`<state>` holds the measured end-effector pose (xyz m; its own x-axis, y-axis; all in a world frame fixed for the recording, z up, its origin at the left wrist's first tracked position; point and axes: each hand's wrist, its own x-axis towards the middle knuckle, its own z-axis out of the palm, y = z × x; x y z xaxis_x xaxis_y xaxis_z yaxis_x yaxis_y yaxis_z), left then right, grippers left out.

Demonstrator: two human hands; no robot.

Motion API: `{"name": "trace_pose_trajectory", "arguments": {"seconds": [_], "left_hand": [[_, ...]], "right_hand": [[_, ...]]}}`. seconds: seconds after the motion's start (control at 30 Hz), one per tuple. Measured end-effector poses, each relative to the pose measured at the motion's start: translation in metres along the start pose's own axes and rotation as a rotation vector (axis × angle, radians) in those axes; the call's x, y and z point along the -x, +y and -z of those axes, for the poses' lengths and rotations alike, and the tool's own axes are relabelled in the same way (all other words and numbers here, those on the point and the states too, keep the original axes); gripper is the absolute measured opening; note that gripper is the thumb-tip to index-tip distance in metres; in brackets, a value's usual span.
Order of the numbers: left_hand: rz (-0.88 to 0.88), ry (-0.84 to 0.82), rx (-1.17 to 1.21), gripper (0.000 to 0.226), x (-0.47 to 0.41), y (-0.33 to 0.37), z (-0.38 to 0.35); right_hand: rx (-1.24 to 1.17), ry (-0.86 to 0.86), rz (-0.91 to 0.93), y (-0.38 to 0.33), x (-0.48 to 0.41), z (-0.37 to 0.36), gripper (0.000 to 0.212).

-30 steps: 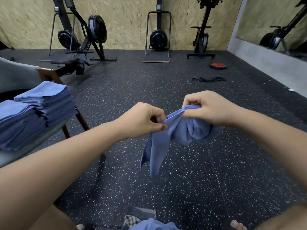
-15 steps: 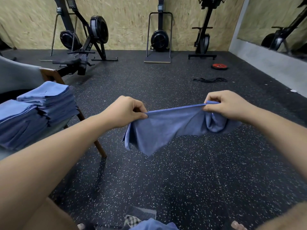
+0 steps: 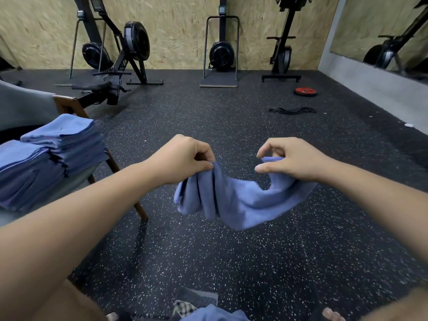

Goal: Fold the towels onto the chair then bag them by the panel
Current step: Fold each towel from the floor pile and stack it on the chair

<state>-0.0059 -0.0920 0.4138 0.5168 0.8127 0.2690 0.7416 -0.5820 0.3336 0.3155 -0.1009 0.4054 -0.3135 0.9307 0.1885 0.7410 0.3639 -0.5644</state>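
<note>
A blue towel (image 3: 240, 200) hangs slack in the air between my two hands, bunched in folds at its left end. My left hand (image 3: 183, 158) pinches that bunched end between thumb and curled fingers. My right hand (image 3: 291, 158) holds the other end under its palm, with thumb and forefinger spread apart above the cloth's edge. At the left, two stacks of folded blue towels (image 3: 62, 144) lie on the seat of a wooden-legged chair (image 3: 69, 105). More blue cloth (image 3: 213, 315) shows at the bottom edge, between my legs.
Dark speckled rubber floor (image 3: 231, 262) spreads all around. Rowing machines (image 3: 120, 54) and exercise machines (image 3: 221, 52) stand along the far chipboard wall. A red weight plate (image 3: 305, 91) and a black band (image 3: 291, 110) lie on the floor at the right. A mirror (image 3: 379, 31) runs along the right wall.
My hands first pulled apart and drew the towel's top edge taut, then came closer again. The towel now sags between them, and my right thumb and forefinger have loosened.
</note>
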Motion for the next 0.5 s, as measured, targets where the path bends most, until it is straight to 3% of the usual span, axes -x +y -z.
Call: {"name": "trace_pose_trajectory", "arguments": {"seconds": [0.2,0.33,0.5], "left_hand": [[-0.118,-0.009,0.057,0.006,0.003,0.03,-0.003],[-0.171,-0.012,0.111,0.004,0.006,0.043,-0.004],[-0.178,-0.034,0.099,0.006,0.008,0.042,-0.005]], "right_hand": [[-0.1,-0.158,0.073,-0.047,0.01,-0.025,0.046],[-0.146,-0.235,0.109,-0.055,0.009,-0.035,0.022],[-0.115,-0.222,0.128,-0.053,0.008,-0.033,0.018]]}}
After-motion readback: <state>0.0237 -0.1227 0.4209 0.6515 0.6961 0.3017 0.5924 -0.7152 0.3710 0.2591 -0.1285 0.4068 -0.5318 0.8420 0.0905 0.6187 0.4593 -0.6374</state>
